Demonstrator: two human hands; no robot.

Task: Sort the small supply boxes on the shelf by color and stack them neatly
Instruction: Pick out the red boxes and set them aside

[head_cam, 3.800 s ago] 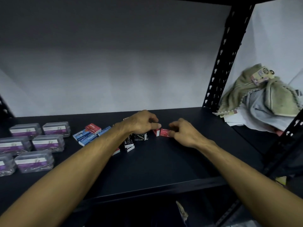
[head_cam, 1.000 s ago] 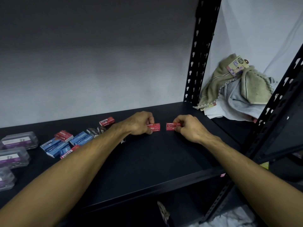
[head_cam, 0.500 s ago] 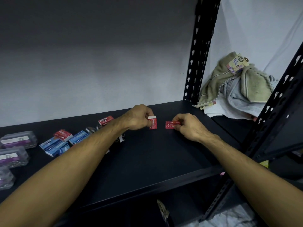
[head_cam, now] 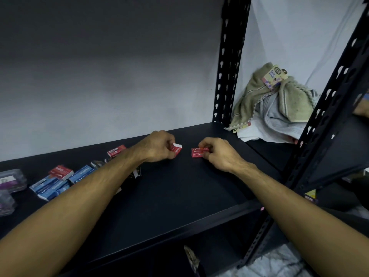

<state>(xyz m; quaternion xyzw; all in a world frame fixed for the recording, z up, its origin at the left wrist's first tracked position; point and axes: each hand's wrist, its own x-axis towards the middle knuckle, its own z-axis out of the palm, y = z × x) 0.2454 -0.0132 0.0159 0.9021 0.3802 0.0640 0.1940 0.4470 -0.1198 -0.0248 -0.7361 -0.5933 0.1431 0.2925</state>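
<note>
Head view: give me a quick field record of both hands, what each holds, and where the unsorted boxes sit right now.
left hand: grips a small red cardboard box, tilted up off the shelf
right hand: pinches a second small red cardboard box, lying flat
gap: the two held boxes are apart, not stacked
unsorted pile: blue cardboard boxes and a loose red box at far left; another red box behind the left forearm
surface: black metal shelf
right side: bundle of green and grey towels
</note>
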